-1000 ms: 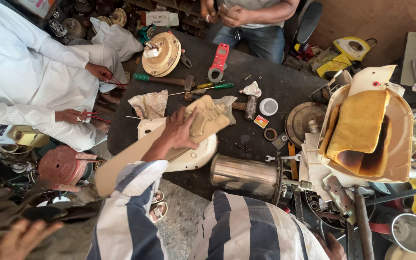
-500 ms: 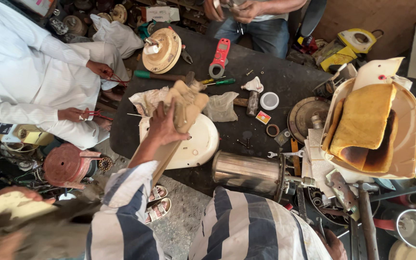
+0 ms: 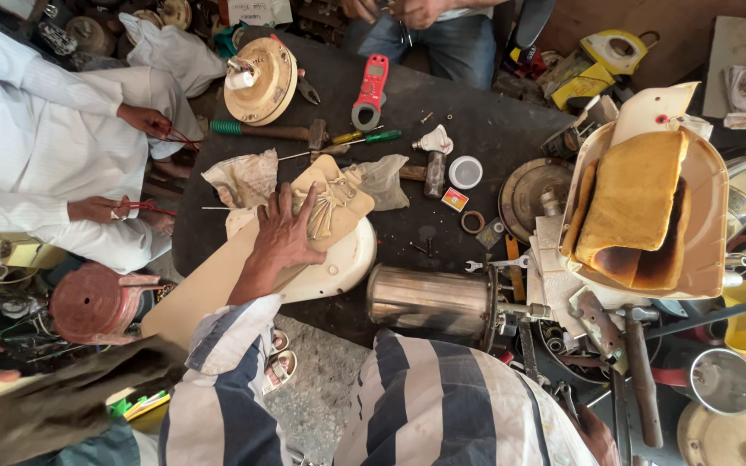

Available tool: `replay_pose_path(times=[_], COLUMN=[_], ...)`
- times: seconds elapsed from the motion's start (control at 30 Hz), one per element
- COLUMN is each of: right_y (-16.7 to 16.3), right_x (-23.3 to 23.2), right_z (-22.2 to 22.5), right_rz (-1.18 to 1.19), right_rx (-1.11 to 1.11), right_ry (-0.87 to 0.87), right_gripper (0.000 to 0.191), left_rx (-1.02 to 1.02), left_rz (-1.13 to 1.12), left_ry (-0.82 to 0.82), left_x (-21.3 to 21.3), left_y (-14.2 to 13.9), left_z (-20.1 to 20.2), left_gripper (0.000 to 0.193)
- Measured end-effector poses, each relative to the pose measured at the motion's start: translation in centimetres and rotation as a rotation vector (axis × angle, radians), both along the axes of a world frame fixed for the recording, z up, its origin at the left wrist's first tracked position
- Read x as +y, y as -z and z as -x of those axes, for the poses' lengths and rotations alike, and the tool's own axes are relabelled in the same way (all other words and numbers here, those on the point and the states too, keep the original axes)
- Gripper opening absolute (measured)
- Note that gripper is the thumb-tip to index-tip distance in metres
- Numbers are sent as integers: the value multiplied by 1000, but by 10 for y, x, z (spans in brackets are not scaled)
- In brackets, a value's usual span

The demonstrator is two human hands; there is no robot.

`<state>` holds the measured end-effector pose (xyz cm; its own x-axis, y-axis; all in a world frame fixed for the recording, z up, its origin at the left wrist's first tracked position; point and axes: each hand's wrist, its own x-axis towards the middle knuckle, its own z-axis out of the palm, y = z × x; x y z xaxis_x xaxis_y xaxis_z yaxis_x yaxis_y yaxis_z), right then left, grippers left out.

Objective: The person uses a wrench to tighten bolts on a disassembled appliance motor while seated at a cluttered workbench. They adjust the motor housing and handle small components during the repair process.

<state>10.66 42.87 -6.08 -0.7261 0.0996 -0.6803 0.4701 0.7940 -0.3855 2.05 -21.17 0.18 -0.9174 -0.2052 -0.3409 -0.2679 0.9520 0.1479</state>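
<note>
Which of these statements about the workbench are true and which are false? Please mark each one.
1. The left hand rests flat on a cream fan blade. True.
2. The red clamp meter lies inside the cream housing at the right. False: it lies on the dark table, near the far edge.
3. A hammer with a green handle lies on the table beyond the blade. True.
4. The metal cylinder stands upright. False: it lies on its side.
5. The person's right hand grips a screwdriver. False: the right hand is not in view.
</note>
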Motion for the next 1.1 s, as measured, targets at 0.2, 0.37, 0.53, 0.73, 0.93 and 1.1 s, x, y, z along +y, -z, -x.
replay_pose_path(times=[0.2,0.37,0.53,0.73,0.93,1.1], right_y=[3,7,12,12,13,8], right_x=[-7,-5,1,12,19,20], right_z=[4,-7,-11,-17,-17,-17], right_rz=[114,-40,10,-39,-69,-5], right_rx=[-19,-39,-11,-60,-60,-39], right_ry=[82,34,-9,-14,-28,38], right_gripper=[59,56,56,56,59,54], left_rx=[99,131,207,227,251,308], left_rz=[88,53,43,56,98,56], left_ry=[61,108,83,67,-19,-48], left_x=[26,54,70,68,54,47], left_y=[-2,2,8,13,18,26], left_z=[-20,-45,-61,-56,-32,-20], left_gripper=[152,144,142,141,141,140])
